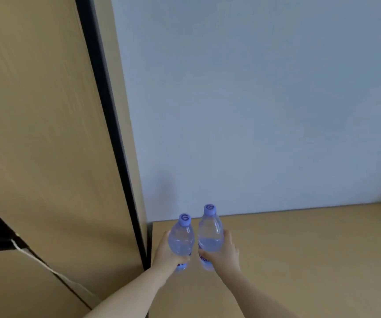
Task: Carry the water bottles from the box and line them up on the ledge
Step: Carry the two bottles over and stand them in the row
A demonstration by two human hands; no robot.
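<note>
Nearest to me, both forearms reach forward over the front of the ledge, the wooden surface I take as my reference. My left hand is wrapped round the lower body of the left bottle, fingers curled about it with the thumb across the label; my right hand grips the right bottle the same way, fingers curled round its far side. Both bottles stand upright, caps on, side by side and almost touching, over the ledge's left end. I cannot tell whether their bases rest on the ledge or hang just above it, as the hands hide them. I judge the low grip keeps each bottle steady for setting down as a pair. Left of the ledge stands a tall wooden panel with a dark edge; behind the ledge rises a plain pale wall. The box is not in view
</note>
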